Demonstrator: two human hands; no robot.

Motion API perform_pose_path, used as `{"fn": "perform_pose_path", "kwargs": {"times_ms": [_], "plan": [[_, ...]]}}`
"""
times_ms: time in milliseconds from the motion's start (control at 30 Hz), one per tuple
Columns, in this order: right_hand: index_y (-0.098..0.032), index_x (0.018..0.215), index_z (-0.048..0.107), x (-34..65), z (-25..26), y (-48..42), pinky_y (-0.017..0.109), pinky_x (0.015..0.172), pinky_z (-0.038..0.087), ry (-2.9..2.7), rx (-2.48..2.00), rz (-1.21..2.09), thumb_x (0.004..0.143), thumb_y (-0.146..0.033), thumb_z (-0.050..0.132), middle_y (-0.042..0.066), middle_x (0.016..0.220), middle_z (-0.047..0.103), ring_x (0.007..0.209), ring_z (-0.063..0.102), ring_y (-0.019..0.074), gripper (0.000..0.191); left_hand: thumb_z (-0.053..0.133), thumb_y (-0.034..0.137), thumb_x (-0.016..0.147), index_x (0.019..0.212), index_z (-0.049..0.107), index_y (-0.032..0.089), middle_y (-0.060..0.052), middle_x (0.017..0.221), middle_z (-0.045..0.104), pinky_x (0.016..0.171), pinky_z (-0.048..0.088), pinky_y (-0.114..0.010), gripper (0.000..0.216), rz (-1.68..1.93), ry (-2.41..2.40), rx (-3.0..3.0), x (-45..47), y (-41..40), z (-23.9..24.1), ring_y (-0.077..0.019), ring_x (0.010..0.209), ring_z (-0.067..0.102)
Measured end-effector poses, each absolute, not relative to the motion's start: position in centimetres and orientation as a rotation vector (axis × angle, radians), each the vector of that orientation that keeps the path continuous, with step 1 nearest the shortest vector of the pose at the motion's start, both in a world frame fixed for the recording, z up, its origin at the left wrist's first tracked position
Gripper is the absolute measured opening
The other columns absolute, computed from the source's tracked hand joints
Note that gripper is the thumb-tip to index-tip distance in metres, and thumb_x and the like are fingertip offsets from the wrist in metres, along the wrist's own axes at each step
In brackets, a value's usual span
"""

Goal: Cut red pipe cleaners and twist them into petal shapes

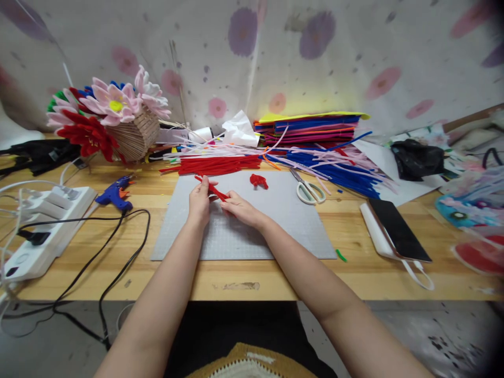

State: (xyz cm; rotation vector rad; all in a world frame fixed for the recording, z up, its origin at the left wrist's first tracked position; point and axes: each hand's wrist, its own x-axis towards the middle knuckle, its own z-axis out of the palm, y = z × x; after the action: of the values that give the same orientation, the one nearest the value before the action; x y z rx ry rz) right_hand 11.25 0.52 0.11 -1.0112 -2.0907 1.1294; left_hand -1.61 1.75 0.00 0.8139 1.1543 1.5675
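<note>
Between my two hands I hold red pipe cleaners (217,193) at a slant above the grey cutting mat (252,239). My left hand (200,202) is closed around their upper part, and one end sticks out past the fingertips. The fingers of my right hand (241,208) pinch the lower end. How many stems are in the grip, I cannot tell. A small curled red piece (259,181) lies on the mat to the right. Behind my hands, a row of loose red pipe cleaners (218,165) lies along the mat's far edge.
Scissors (310,191) rest on the mat's right edge. A blue glue gun (115,194) and power strip (47,226) with cables are at left. Flowers in a basket (136,134) stand behind. Blue pipe cleaners (334,170) and a phone (399,228) lie at right.
</note>
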Motion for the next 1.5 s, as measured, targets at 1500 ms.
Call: {"fn": "perform_pose_path", "kwargs": {"times_ms": [1500], "plan": [[-0.016, 0.099, 0.06, 10.5, 0.0, 0.2, 0.034, 0.078, 0.036, -2.147, -1.605, 0.242, 0.085, -0.025, 0.038, 0.011, 0.093, 0.063, 0.087, 0.052, 0.0227, 0.028, 0.069, 0.038, 0.058, 0.076, 0.064, 0.011, 0.002, 0.059, 0.052, 0.047, 0.04, -0.017, 0.033, 1.57, 1.219, 0.657, -1.3, 1.9, -0.3, -0.0043, 0.051, 0.045]]}}
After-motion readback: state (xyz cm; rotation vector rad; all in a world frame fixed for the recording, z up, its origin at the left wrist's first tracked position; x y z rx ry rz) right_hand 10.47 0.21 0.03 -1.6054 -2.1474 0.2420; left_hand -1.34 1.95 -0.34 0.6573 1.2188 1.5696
